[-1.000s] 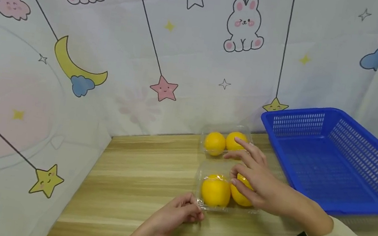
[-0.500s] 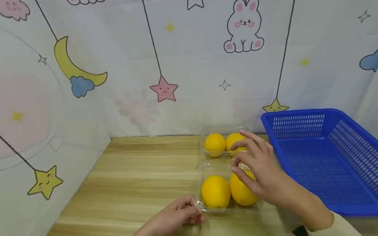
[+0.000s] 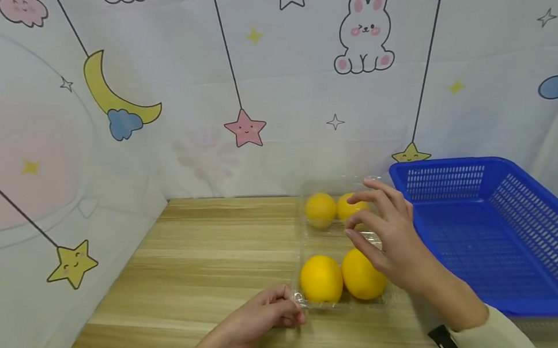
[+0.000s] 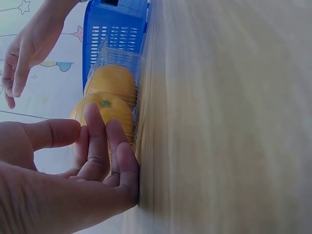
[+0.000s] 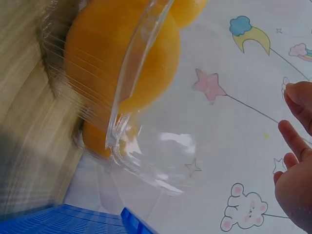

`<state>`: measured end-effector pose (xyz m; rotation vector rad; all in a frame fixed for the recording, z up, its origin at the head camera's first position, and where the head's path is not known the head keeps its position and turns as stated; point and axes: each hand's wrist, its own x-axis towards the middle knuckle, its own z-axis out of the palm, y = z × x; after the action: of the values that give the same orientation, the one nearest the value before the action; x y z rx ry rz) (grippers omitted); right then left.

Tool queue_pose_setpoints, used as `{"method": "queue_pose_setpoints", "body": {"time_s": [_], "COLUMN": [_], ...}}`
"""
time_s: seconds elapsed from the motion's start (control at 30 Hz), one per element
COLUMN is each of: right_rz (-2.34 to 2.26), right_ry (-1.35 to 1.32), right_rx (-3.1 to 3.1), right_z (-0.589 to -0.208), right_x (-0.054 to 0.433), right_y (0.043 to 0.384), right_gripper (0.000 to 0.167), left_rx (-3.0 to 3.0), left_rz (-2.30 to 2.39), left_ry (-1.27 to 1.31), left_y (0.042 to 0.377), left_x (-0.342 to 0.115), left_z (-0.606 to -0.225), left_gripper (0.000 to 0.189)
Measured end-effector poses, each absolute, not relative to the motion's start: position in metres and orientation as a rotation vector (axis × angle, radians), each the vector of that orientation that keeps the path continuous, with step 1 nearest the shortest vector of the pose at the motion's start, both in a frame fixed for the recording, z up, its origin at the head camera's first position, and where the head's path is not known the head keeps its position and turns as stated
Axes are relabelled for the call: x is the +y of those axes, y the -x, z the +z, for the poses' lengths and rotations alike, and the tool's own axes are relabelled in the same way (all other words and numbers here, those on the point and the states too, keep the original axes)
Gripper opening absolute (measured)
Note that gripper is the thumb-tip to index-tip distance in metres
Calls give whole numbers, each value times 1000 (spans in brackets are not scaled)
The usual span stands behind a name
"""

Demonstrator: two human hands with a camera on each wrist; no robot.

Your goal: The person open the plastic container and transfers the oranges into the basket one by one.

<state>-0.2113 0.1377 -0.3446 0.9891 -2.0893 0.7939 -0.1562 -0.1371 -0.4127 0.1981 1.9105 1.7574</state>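
A clear plastic clamshell box (image 3: 301, 258) stands on the table with two oranges in it, a left orange (image 3: 321, 279) and a right orange (image 3: 363, 274). Its lid (image 5: 170, 146) is tilted up, away from the fruit. At the box's front left corner my left hand (image 3: 267, 315) pinches the rim between thumb and fingers. My right hand (image 3: 396, 240) hovers over the box's right side, fingers loosely bent, apart from the plastic in the right wrist view. Behind, another clear box (image 3: 303, 209) holds two more oranges, partly hidden by that hand.
A blue plastic basket (image 3: 484, 245) stands on the right of the wooden table (image 3: 207, 246), close beside the boxes. A white cloth backdrop (image 3: 290, 82) printed with rabbits and stars hangs behind and along the left side.
The front box's lid has swung up and back from over the oranges. My right hand has risen and moved slightly away. My left hand has kept its place at the corner.
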Motion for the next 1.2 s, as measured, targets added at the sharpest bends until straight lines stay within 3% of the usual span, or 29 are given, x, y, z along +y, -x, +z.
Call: {"method": "queue_pose_setpoints", "body": {"time_s": [0.83,1.2], "right_rz": [814,827], "right_ry": [-1136,-1122], "right_rx": [-2242,-2449], "right_z": [-372,-379], "right_x": [136,133], "right_y": [205,201], "right_gripper": [25,9], "left_rx": [1910,2402], "left_rz": [1716,1471], "left_ry": [-174,-345], "left_y": [156,143], "left_x": [-138,-143], "left_z": [-412,-391], "left_gripper": [17,25]}}
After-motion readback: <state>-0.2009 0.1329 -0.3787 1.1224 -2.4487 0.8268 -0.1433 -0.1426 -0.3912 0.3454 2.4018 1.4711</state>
